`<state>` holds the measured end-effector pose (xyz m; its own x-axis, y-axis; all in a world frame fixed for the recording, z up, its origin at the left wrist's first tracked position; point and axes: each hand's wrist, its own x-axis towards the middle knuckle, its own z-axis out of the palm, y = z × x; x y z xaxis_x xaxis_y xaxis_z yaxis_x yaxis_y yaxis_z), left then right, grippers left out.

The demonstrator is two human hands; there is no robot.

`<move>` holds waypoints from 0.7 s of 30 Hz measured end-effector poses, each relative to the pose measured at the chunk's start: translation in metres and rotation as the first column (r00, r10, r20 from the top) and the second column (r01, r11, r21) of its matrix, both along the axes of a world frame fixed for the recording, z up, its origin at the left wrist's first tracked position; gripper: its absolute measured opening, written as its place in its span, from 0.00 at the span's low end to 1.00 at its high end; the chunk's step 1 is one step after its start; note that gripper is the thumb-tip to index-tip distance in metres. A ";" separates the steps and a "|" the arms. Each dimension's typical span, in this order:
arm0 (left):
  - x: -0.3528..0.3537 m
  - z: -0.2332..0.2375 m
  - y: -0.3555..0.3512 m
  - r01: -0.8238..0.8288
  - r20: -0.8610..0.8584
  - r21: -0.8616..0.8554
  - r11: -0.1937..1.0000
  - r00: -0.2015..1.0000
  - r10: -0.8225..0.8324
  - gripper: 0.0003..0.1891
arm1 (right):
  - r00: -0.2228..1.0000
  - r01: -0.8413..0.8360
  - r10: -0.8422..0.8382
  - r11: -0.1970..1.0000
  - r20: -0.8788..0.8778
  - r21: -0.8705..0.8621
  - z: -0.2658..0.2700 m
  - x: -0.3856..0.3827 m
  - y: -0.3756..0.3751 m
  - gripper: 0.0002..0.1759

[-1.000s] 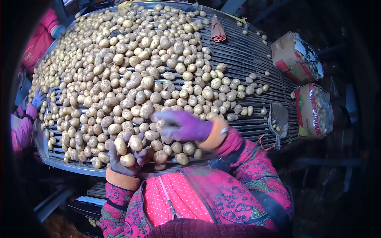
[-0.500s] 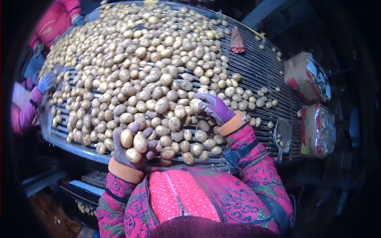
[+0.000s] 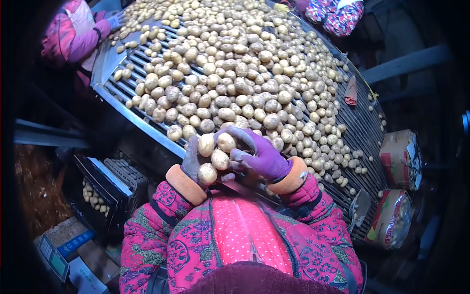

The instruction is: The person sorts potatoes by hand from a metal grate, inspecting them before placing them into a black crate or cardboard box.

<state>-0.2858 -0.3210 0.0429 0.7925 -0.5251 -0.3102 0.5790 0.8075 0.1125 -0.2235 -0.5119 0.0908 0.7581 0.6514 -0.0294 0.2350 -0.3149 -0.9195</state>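
Potatoes (image 3: 230, 73) lie in a thick layer on a slatted metal table (image 3: 132, 105). At the table's near edge my two gloved hands are cupped together around several potatoes (image 3: 220, 159). My left hand (image 3: 192, 160) holds them from the left, its fingers partly hidden behind them. From the right, my right hand (image 3: 259, 156) curls its fingers round the top and side of the same group. Both gloves are purple and grey with dirt, below orange cuffs.
A co-worker in pink (image 3: 73, 34) reaches over the table at upper left; another person's patterned sleeve (image 3: 338, 14) shows at the top. Two cartons (image 3: 394, 157) stand at right. A black crate (image 3: 98, 196) and a scale (image 3: 54, 257) are at lower left.
The view has turned toward the left. My right hand has come over from the pile to join my left hand, and more potatoes now sit between them.
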 end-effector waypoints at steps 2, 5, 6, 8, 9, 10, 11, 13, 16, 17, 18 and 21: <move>-0.004 0.003 0.012 -0.041 0.024 -0.041 0.998 0.999 0.042 0.40 | 0.993 -0.004 0.009 0.999 -0.116 0.043 0.006 -0.005 0.013 0.32; -0.009 0.009 0.024 -0.130 -0.035 -0.055 0.990 0.991 0.128 0.37 | 0.907 0.056 0.027 0.981 -0.420 0.183 0.013 -0.010 0.031 0.35; -0.013 0.000 0.035 -0.135 -0.014 -0.014 0.991 0.991 0.135 0.40 | 0.886 0.071 0.034 0.976 -0.462 0.207 0.022 -0.011 0.037 0.35; -0.032 -0.031 0.064 -0.184 0.134 -0.276 0.943 0.965 0.227 0.43 | 0.845 0.128 -0.059 0.987 -0.531 0.094 0.021 -0.009 0.032 0.33; -0.041 -0.043 0.082 -0.208 0.196 -0.188 0.960 0.950 0.244 0.43 | 0.839 0.140 -0.088 0.989 -0.537 0.055 0.016 -0.007 0.028 0.32; -0.053 -0.036 0.101 -0.284 0.103 -0.209 0.936 0.945 0.310 0.42 | 0.878 0.129 -0.097 0.991 -0.469 0.037 0.007 -0.004 0.016 0.31; -0.067 -0.042 0.119 -0.379 0.110 -0.247 0.892 0.903 0.414 0.41 | 0.911 0.123 -0.107 0.992 -0.399 0.016 -0.004 0.001 0.005 0.31; -0.101 -0.043 0.155 -0.594 -0.003 -0.182 0.784 0.797 0.604 0.42 | 0.929 0.161 -0.161 0.987 -0.334 -0.029 -0.020 0.003 -0.020 0.32; -0.171 -0.054 0.220 -0.784 -0.079 0.073 0.617 0.612 0.787 0.43 | 0.896 0.271 -0.301 0.953 -0.327 -0.136 -0.010 -0.007 -0.030 0.35; -0.190 -0.053 0.238 -0.828 -0.122 0.119 0.549 0.536 0.835 0.42 | 0.869 0.318 -0.353 0.936 -0.348 -0.154 -0.014 -0.010 -0.040 0.35; -0.213 -0.070 0.269 -0.850 -0.114 0.196 0.489 0.475 0.872 0.41 | 0.837 0.367 -0.406 0.914 -0.366 -0.172 -0.022 -0.010 -0.054 0.34; -0.238 -0.083 0.336 -0.700 -0.322 0.675 0.234 0.006 0.947 0.32 | 0.811 0.471 -0.491 0.871 -0.319 -0.140 -0.045 -0.008 -0.097 0.31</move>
<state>-0.5234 0.0150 -0.0402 0.1505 0.5587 -0.8156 -0.4815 0.7619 0.4331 -0.2319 -0.6091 0.0454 0.9119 0.1963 -0.3605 -0.2763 -0.3561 -0.8927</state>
